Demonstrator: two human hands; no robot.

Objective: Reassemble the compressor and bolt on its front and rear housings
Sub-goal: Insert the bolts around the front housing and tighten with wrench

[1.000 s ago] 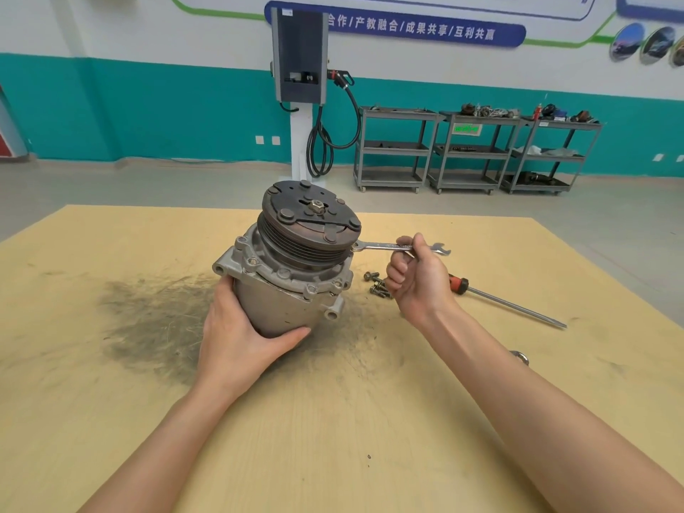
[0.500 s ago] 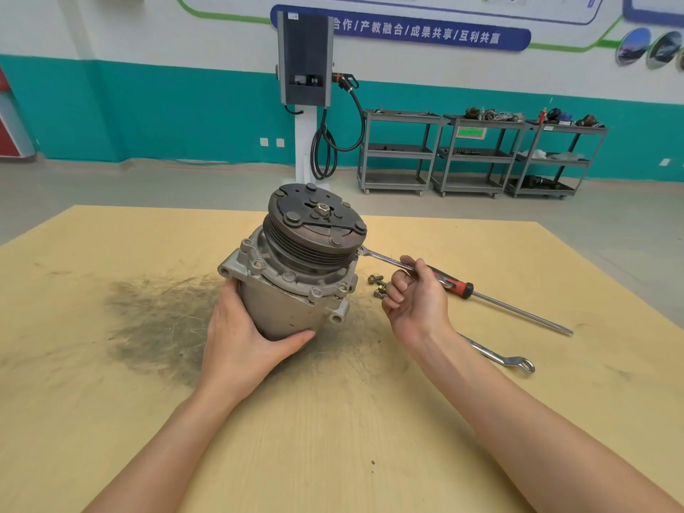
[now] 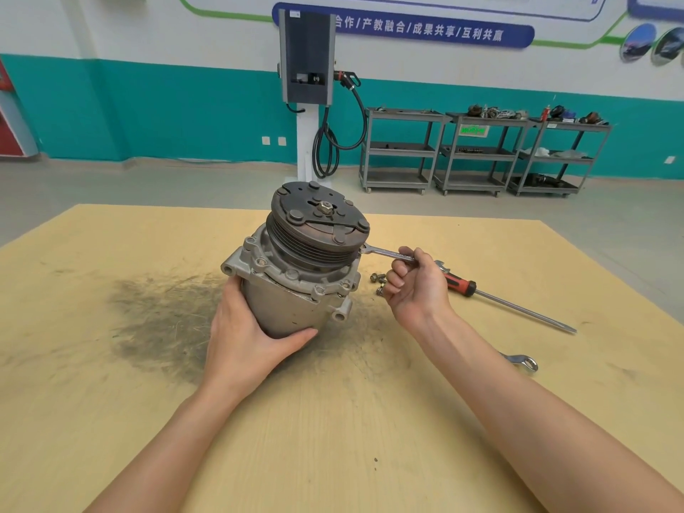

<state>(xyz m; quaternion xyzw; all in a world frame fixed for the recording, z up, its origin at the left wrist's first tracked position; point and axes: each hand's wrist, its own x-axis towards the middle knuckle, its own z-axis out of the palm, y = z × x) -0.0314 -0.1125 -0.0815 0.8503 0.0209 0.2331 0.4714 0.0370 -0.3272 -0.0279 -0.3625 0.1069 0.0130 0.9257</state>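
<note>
Now the compressor (image 3: 296,275) stands on the yellow table (image 3: 111,420), tilted, with its dark pulley (image 3: 320,220) end up and facing a bit to the right. It sits over a grey dirty patch (image 3: 163,320) on the table top. The left hand (image 3: 251,346) grips the lower body of the compressor from the near side; thumb is on the front, fingers go round the left side. The right hand (image 3: 416,286) is closed round the shaft of a wrench (image 3: 385,252), approx. at the middle. The wrench head reaches the right side of the compressor just under the pulley; if it sits on a bolt one cannot tell. Some loose bolts (image 3: 378,281) lie on the table between compressor and right hand. A screwdriver (image 3: 499,299) w/ red-black handle lies behind the right hand, tip pointing right. A second wrench (image 3: 522,361) lies near the right forearm, partly hidden by it. Grey carts (image 3: 481,153) and a charger post (image 3: 307,87) stand at the far wall.
</note>
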